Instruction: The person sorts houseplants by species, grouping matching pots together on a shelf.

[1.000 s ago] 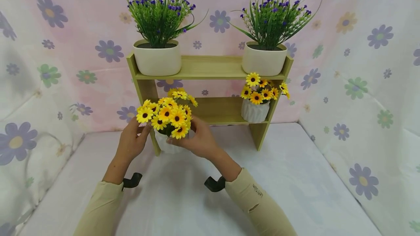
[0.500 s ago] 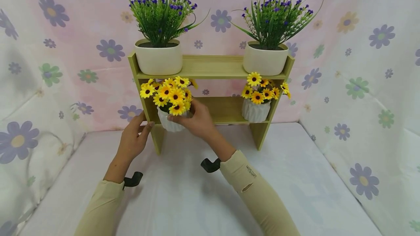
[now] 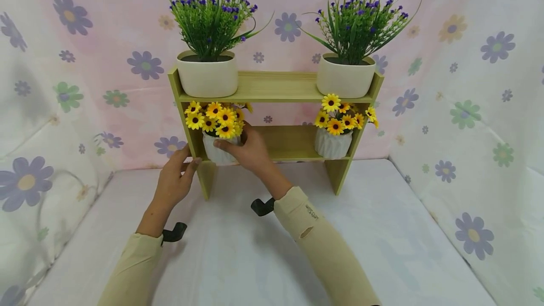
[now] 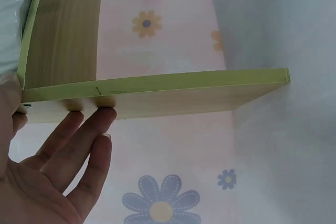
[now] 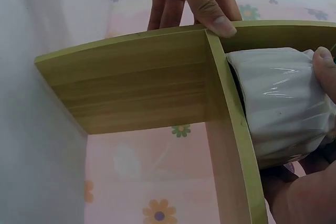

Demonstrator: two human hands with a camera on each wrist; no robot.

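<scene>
Right hand wrapped round the white ribbed pot of yellow daisies, fingers curled on its side, thumb across the front; in the right wrist view the pot pressed against the inner face of the shelf's left upright, thumb tip on its upper edge. Pot resting at the left end of the lower board of the shelf, at about 11 o'clock from the right wrist, daisies tucked just under the top board.

Left hand flat and released, fingers straight, tips touching the outer face of the left upright, at 9 o'clock from the pot; in the left wrist view fingers laid against the board's edge, gripping nothing.

Second daisy pot at the right end of the lower board, at 3 o'clock from the held one, well apart. Two cream planters on the top board, left planter straight above the held pot at 12 o'clock, right planter above the second pot, both with green sprigs and small purple blooms. Shelf standing on a pale table, flowered cloth behind and at both sides. Beige sleeves on both arms, a black mount at each wrist.
</scene>
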